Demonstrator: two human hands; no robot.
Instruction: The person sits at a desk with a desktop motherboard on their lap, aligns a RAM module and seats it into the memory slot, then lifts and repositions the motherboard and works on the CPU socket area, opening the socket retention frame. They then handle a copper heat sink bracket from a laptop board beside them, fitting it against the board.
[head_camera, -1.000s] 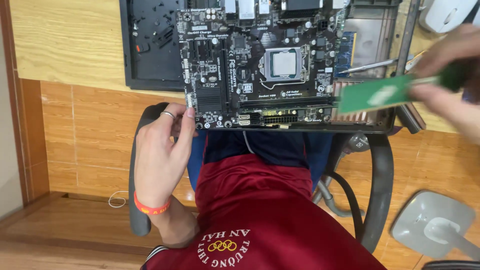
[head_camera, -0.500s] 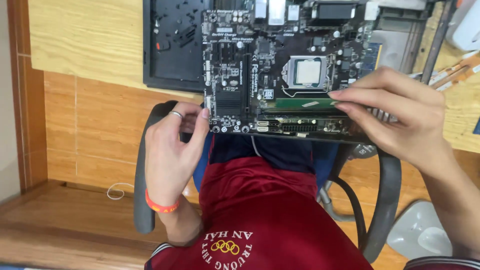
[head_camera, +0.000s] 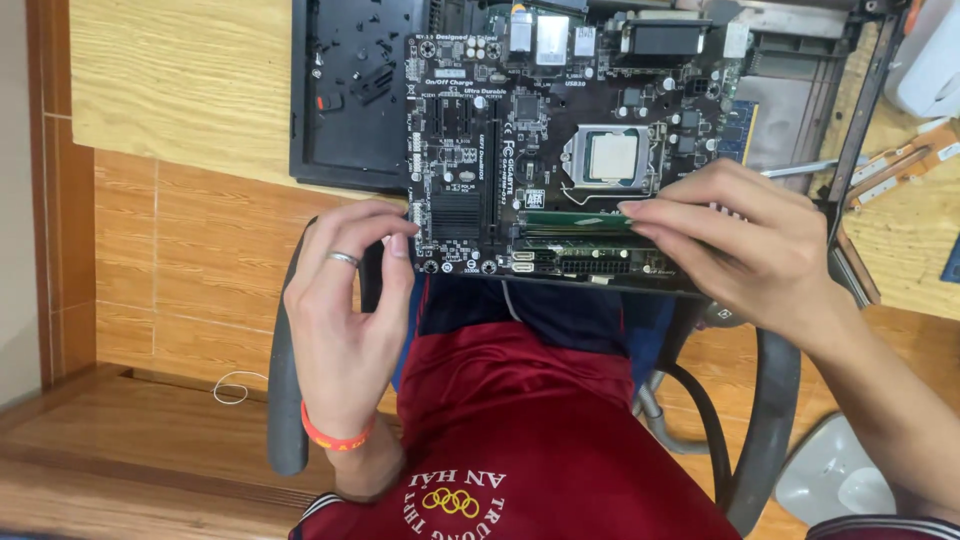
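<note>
Right hand (head_camera: 745, 245) lies over the green memory stick (head_camera: 575, 222), fingertips pressing along its top edge; stick stands upright in its slot on the circuit board (head_camera: 520, 150), just below the processor (head_camera: 612, 157). Left hand (head_camera: 345, 310) loosely open, fingertips steadying the board's left edge.

Stick looks light, stiff, fragile: best held by edges, not chips. Board overhangs the table (head_camera: 180, 90) edge towards the lap. Screwdriver (head_camera: 800, 168) and tray (head_camera: 350, 90) crowd the sides.

One head-worn camera looks steeply down, close over the motherboard (head_camera: 560, 140) at the desk (head_camera: 180, 80) edge.
</note>
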